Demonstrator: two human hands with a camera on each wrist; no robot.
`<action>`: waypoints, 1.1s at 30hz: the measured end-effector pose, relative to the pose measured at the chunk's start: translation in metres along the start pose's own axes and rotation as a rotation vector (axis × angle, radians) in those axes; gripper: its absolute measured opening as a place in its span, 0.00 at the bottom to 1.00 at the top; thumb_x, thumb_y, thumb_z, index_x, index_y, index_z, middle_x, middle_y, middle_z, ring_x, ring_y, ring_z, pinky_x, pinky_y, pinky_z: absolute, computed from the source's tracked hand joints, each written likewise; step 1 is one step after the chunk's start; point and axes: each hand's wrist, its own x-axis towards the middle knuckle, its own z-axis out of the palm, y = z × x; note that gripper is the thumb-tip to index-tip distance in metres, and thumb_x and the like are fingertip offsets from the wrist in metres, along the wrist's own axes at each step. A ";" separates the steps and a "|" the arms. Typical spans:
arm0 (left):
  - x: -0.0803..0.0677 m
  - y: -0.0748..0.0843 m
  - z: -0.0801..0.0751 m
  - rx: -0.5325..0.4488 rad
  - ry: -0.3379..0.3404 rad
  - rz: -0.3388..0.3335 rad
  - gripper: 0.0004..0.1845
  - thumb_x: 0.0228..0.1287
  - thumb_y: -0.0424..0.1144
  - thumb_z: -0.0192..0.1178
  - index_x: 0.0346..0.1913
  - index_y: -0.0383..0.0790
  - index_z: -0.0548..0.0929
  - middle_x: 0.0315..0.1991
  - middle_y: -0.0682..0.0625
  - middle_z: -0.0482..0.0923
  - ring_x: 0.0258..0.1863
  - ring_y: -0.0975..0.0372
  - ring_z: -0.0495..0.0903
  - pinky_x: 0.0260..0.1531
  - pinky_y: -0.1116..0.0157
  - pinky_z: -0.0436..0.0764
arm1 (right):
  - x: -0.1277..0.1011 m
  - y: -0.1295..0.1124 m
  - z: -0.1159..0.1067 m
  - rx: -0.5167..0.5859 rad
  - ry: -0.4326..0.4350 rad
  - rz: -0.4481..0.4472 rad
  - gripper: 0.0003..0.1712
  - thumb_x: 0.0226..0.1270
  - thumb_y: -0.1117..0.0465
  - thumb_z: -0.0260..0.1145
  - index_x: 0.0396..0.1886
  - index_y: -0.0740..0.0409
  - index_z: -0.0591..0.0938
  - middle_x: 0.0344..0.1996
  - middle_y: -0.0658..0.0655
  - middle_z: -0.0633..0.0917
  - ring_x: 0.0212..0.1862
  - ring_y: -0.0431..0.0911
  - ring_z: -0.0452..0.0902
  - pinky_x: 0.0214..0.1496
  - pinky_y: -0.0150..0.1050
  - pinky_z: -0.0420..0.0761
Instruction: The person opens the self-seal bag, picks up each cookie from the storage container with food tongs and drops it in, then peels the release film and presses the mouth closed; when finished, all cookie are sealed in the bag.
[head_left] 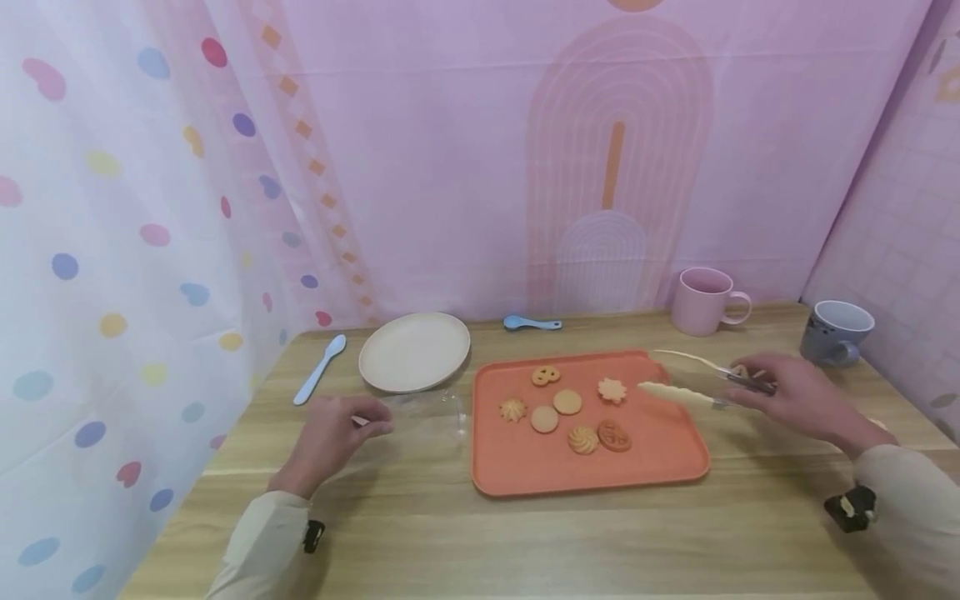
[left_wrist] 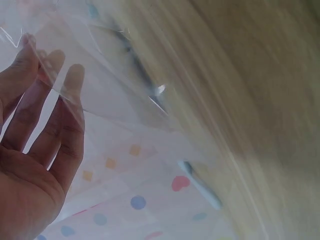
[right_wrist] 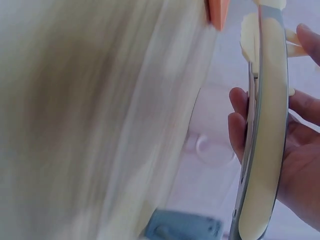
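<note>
My left hand (head_left: 330, 437) rests on the wooden table and pinches the edge of a clear plastic bag (head_left: 427, 417), which lies just left of the orange tray (head_left: 660, 450). In the left wrist view the film of the bag (left_wrist: 115, 90) spreads in front of the fingers of my left hand (left_wrist: 40, 150). The tray holds several cookies (head_left: 567, 402) of different shapes. My right hand (head_left: 795, 400) grips cream tongs (head_left: 675, 392) at the tray's right rim, with the tips spread and pointing left, clear of the cookies. The right wrist view shows the tongs (right_wrist: 265, 125) lying across my right hand (right_wrist: 300, 165).
A cream plate (head_left: 414, 352) sits behind the bag, with a light blue spoon (head_left: 318, 369) to its left and a blue spoon (head_left: 531, 323) near the back wall. A pink mug (head_left: 705, 302) and a blue-grey mug (head_left: 836, 332) stand at the back right.
</note>
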 end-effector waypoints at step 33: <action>0.004 0.008 -0.001 0.025 -0.068 -0.040 0.06 0.53 0.32 0.74 0.35 0.37 0.91 0.33 0.47 0.91 0.33 0.58 0.89 0.32 0.67 0.87 | 0.035 -0.052 0.023 0.052 -0.007 -0.189 0.04 0.59 0.62 0.75 0.32 0.54 0.87 0.25 0.46 0.85 0.29 0.33 0.75 0.31 0.30 0.77</action>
